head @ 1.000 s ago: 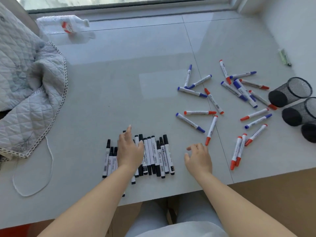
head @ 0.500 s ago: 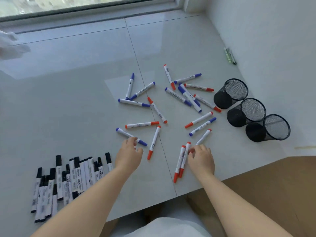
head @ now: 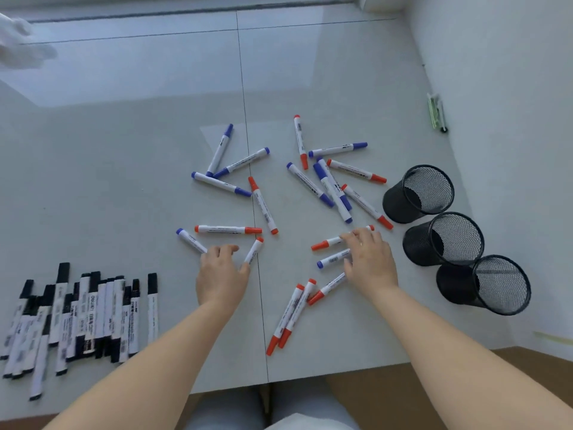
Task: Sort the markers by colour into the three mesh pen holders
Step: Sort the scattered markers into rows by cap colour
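Observation:
Red-capped and blue-capped white markers lie scattered across the middle of the pale table [head: 124, 181]. A row of black markers [head: 90, 315] lies side by side at the lower left. Three black mesh holders [head: 400, 200] [head: 421, 249] [head: 455, 287] line the right side with nothing visible inside. My left hand [head: 221, 276] rests with its fingertips on a blue marker [head: 189, 240] and its thumb beside a red marker [head: 255, 251]. My right hand [head: 370, 262] lies spread over a red marker [head: 325, 243], a blue marker [head: 331, 261] and another red marker [head: 325, 290]. All three stay flat on the table.
A white wall [head: 511, 103] runs close behind the holders. A green pen-like item [head: 435, 111] lies at its foot. A blurred white object [head: 21, 48] sits at the far left corner. The table's front edge [head: 310, 381] is just above my lap.
Both hands left the row of black markers and moved right to the red and blue ones. Since half a second ago the right hand slid farther up, toward the holders.

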